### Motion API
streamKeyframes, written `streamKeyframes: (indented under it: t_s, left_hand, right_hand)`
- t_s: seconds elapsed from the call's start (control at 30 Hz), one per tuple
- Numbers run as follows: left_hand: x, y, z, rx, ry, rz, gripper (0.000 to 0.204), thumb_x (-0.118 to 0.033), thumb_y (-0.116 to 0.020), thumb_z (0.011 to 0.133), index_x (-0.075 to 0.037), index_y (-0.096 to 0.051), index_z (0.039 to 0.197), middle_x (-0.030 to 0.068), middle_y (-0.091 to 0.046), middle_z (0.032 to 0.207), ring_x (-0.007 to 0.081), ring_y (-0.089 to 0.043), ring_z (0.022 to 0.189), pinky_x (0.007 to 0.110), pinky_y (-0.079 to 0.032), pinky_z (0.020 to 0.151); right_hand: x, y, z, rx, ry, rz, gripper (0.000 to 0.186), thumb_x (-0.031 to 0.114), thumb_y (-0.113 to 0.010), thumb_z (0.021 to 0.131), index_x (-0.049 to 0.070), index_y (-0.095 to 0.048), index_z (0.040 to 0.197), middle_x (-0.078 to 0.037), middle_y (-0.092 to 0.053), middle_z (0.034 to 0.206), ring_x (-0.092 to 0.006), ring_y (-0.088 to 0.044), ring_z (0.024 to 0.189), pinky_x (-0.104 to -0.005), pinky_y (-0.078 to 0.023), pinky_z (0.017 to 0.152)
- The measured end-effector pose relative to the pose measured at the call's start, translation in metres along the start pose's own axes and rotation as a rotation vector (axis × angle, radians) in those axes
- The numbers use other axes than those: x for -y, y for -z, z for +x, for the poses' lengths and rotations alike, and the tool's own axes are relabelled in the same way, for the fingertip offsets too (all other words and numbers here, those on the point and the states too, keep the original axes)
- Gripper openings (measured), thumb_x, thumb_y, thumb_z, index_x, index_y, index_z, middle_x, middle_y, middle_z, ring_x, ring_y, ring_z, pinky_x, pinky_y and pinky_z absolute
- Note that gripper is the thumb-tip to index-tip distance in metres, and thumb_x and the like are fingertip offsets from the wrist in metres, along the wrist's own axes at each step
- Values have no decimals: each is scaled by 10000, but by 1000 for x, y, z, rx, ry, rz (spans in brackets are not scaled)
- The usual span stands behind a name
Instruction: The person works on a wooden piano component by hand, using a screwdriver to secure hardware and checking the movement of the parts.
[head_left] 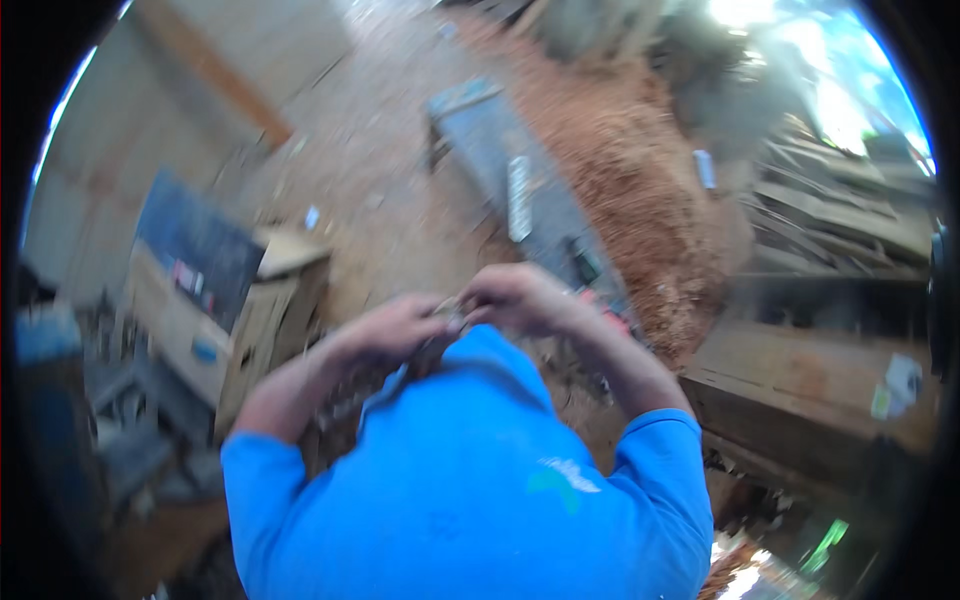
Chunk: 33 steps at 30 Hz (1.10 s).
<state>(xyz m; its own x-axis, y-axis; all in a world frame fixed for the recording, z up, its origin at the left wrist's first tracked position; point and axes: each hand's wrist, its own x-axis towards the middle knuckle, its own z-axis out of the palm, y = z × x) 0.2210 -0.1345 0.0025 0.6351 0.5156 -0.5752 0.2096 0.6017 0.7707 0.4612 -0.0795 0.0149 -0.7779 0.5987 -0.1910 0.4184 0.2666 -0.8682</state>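
Observation:
In front of my blue shirt, my left hand [405,325] and my right hand [513,297] come together at chest height. The fingers of both hands are curled inward and nearly touch. Between the fingertips is a small pale object [449,307], too blurred to name. Just beyond my right hand stands a long, narrow grey-blue bench [545,195]. On it lie a whitish perforated strip [519,198] and a dark tool-like item [582,262]. A red item [608,312] shows beside my right forearm, partly hidden by it.
Reddish sawdust [640,190] is heaped along the bench's right side. Left stands a wooden box-like piece [265,325] beside a dark blue panel [200,235]. To the right are a wooden worktable [800,370] with a white packet [902,380], and stacked timber [830,205].

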Motion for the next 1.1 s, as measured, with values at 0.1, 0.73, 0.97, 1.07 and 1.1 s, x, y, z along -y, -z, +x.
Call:
streamKeyframes:
  t_s: [0.1,0.73,0.97,1.07,1.1]
  left_hand:
    - [-29,2,-11,-87,124,82,308,-359,-576,1022,-52,-593,1046,60,-626,759,155,-644,621,319,-520,549]
    - [6,-9,-33,-13,5,56,392,-384,-363,1069,-46,-560,1050,60,-610,807,149,-623,641,327,-525,630]
    - [16,0,-36,90,47,-53,351,-153,-388,954,-45,-567,1236,88,-668,982,143,-651,732,314,-548,717]
    - [19,5,-35,177,-16,-102,469,-166,-378,968,-41,-510,1400,133,-698,1139,163,-660,766,320,-563,736]
    - [17,4,-34,188,-14,-152,459,-168,-372,979,-32,-515,1393,146,-697,1173,162,-663,777,312,-565,738]
  right_hand:
    - [-2,19,-8,26,53,82,254,60,-766,840,27,-689,1080,-95,-718,967,-245,-711,877,-354,-568,789]
    - [20,-12,-5,64,164,-191,89,31,-664,897,22,-644,983,-130,-654,936,-331,-676,882,-416,-548,741]
    - [24,-9,2,115,177,-248,85,43,-667,898,23,-636,975,-137,-660,915,-328,-676,889,-415,-545,752]
    - [21,-8,6,124,225,-223,98,37,-671,890,19,-637,981,-137,-665,917,-327,-675,886,-413,-541,753]
    - [20,-6,5,132,204,-212,102,36,-671,887,21,-639,983,-134,-662,913,-328,-673,877,-414,-538,750]
